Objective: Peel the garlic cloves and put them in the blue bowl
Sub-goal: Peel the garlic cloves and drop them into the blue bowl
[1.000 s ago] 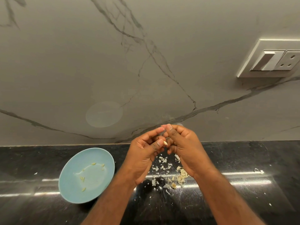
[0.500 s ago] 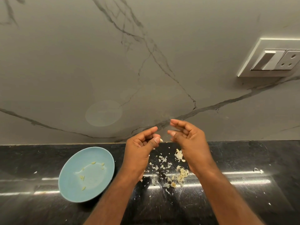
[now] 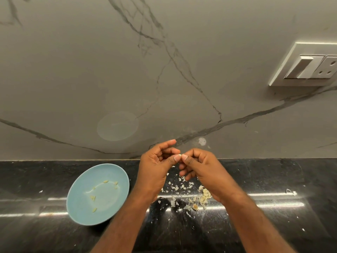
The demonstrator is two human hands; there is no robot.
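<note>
Both hands are up over the dark worktop (image 3: 273, 225), close to the wall (image 3: 73, 70). The left hand (image 3: 156, 170) and the right hand (image 3: 204, 168) meet at the thumbs, with fingers curled. They pinch a tiny pale clove (image 3: 179, 155) between them. The blue bowl (image 3: 109, 203) sits on the worktop, just left of the left arm. A few peeled cloves (image 3: 93, 197) lie in it, spread apart. Bits of skin (image 3: 182, 187) are scattered on the worktop under the hands. A small garlic pile (image 3: 202, 198) lies by the right wrist. A white switch (image 3: 306, 66) is on the wall, far to the right.
</note>
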